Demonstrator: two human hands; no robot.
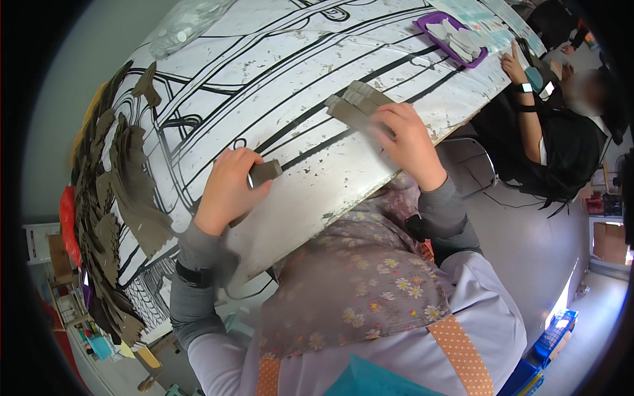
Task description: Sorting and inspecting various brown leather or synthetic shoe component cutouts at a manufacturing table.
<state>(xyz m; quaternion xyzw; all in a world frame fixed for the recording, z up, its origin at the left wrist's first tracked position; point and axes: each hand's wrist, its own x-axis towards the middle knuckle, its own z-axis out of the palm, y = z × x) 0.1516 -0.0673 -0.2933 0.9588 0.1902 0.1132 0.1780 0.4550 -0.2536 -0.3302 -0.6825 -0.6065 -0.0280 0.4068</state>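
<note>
My left hand [228,190] is curled round a small grey-brown folded strip [265,173] near the table's front edge. One end of the strip sticks out past the thumb and fingers. Farther right, my right hand [411,140] has its fingers closed over the near end of several flat grey-brown strips [356,102], which lie side by side and partly overlap. Whether the strips are fabric or another sheet material I cannot make out. Both hands rest at the white table [310,191], which is drawn over with black lines.
Many grey-brown cut pieces with jagged edges [135,185] heap along the table's left side. A clear plastic bag [188,30] lies at the far left. A purple basket [475,64] with pale pieces stands far right, near a seated person [555,132] and a chair [470,165].
</note>
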